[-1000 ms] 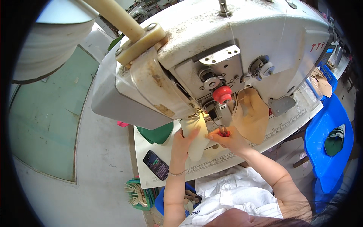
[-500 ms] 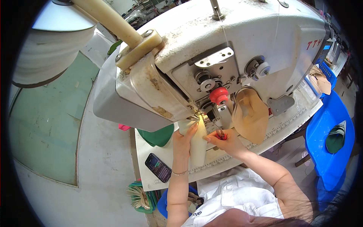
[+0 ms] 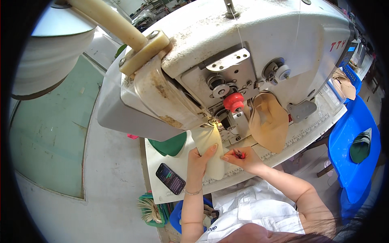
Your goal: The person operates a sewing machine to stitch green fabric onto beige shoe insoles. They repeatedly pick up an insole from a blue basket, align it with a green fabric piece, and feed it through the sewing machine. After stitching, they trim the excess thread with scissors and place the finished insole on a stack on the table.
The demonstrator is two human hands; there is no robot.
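Note:
A pale cream piece of material (image 3: pixel 214 162) hangs from the lit needle area of the white sewing machine (image 3: pixel 279 44) toward me. My left hand (image 3: pixel 201 158) grips its left side, thumb lying on top. On the other side, my right hand (image 3: pixel 245 158) is closed around small red-handled thread snips (image 3: pixel 240 154). Its thumb and fingertip touch the right edge of the piece. Tan cut pieces (image 3: pixel 268 125) lie in a stack to the right of the needle area. Green pieces (image 3: pixel 170 145) rest at the left, partly under the machine head.
A phone (image 3: pixel 170 178) lies at the table's left corner. A ruler strip (image 3: pixel 298 135) runs along the front edge. At the right stands a blue bin (image 3: pixel 344 162) holding green pieces (image 3: pixel 360 148). A white thread cone (image 3: pixel 50 60) hangs at upper left.
My left hand has slid down the cream piece, toward me and away from the needle. My right hand has moved slightly toward me, still with the snips.

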